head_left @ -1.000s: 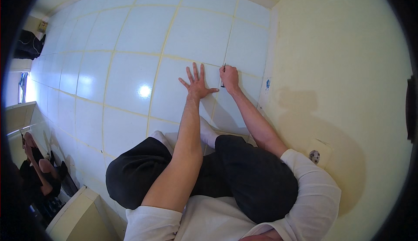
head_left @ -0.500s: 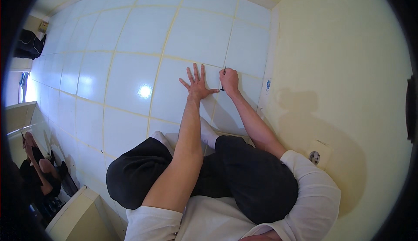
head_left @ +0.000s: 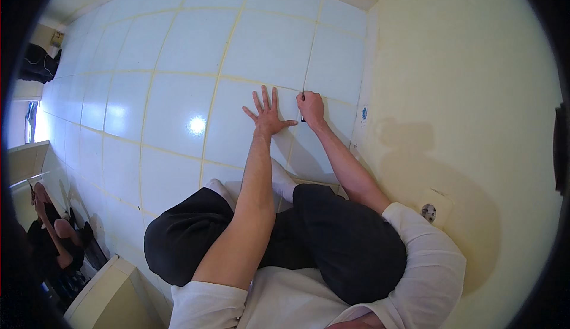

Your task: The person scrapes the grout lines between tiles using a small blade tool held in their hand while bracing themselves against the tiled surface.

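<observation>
The left hand (head_left: 269,120) lies palm down on the tiled floor (head_left: 178,112), fingers fanned toward the floor's far edge and thumb stretched out to the right; its grip is spread wide and has hold of nothing. Its forearm runs almost straight up between the knees. The right hand (head_left: 312,107) is curled into a fist, its grip closed tightly on a slim tool (head_left: 303,119), with the forearm slanting in from the lower right.

The tool is thin, with a dark lower end showing below the fist; most of it is hidden by the fingers. It is held at a grout line (head_left: 309,56), just beside the left thumb and nearer the floor's right edge, by the wall (head_left: 463,79), than its left.
</observation>
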`<state>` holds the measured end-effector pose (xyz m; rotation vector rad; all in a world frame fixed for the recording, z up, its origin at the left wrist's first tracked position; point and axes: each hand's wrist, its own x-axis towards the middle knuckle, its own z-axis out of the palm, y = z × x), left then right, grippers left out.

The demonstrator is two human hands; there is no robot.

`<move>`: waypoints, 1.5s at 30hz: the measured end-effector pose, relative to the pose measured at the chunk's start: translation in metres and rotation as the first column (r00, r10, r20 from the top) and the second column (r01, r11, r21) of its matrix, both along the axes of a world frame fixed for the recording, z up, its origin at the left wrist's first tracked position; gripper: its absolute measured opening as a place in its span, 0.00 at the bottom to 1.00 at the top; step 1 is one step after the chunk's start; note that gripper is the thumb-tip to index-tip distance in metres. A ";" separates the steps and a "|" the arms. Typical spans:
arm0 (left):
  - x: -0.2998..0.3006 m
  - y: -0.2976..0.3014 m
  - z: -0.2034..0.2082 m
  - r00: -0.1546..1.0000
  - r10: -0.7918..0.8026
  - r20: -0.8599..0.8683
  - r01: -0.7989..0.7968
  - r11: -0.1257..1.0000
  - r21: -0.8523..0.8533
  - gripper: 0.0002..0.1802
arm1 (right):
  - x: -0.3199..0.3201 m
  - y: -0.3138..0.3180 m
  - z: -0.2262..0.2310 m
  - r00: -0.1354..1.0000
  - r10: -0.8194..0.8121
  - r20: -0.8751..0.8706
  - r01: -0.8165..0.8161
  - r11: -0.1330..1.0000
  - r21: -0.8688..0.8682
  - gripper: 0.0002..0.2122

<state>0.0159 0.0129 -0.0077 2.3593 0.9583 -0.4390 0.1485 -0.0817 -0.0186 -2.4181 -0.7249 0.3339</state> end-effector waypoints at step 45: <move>-0.004 0.005 -0.002 1.000 0.000 0.002 0.000 1.000 0.014 0.84 | 0.041 -0.002 0.013 0.965 0.147 -0.219 -0.173 0.979 -0.105 0.17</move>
